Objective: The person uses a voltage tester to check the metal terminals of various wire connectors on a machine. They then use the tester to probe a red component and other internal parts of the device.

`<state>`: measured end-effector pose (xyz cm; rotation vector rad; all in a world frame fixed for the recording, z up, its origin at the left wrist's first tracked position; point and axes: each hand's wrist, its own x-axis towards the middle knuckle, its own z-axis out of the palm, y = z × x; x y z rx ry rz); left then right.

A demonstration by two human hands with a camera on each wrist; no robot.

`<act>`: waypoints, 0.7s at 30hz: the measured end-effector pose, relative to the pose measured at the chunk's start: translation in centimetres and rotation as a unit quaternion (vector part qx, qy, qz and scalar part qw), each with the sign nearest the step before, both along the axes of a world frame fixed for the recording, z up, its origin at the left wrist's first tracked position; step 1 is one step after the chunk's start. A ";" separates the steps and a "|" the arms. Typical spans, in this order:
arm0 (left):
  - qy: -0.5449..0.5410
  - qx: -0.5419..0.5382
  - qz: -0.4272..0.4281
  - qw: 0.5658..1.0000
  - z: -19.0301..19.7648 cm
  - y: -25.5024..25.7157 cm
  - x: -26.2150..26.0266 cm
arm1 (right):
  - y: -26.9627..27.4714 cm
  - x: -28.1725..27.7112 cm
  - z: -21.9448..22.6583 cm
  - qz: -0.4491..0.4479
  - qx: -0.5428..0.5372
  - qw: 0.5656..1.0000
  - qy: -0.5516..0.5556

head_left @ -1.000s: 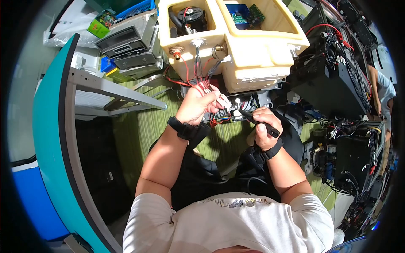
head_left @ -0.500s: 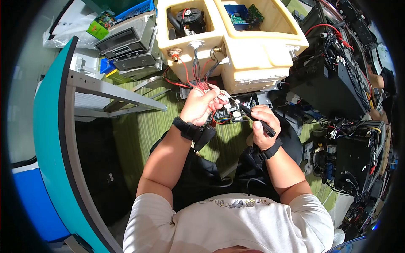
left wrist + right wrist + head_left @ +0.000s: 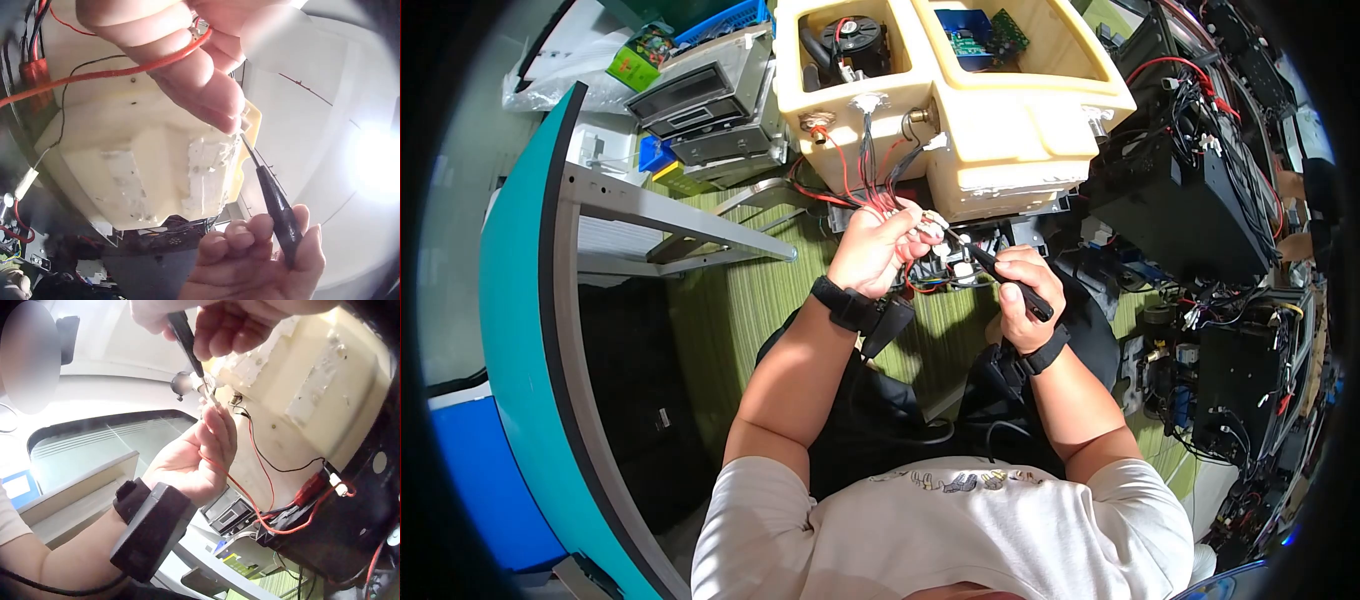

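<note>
My left hand (image 3: 872, 250) grips a small white plug connector (image 3: 930, 228) with its thumb and fingertips. Red and black wires (image 3: 868, 165) run from the connector bundle up to the cream plastic housing (image 3: 1000, 150). In my right hand (image 3: 1035, 290) is a slim black-handled tool (image 3: 275, 203) with a thin metal tip. That tip points up and left, right at the connector by the left fingertips, as both wrist views show. A red wire (image 3: 125, 74) crosses over the left fingers in the left wrist view.
Below the housing sits a base with more wiring and white connectors (image 3: 960, 270). A grey metal frame (image 3: 680, 220) and a teal panel (image 3: 520, 330) stand at the left. Black equipment boxes (image 3: 1190, 210) with loose cables line the right side, where another person's arm (image 3: 1290, 245) shows.
The left hand has shifted slightly right with the connector. The tool's tip has moved up from beside the connector to meet it, the right hand shifting slightly left.
</note>
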<state>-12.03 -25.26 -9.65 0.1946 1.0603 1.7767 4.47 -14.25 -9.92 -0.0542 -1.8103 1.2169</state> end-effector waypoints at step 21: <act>0.050 -0.014 0.004 0.999 0.1 0.2 0.3 | -0.2 -0.2 0.5 0.014 0.017 0.999 -0.042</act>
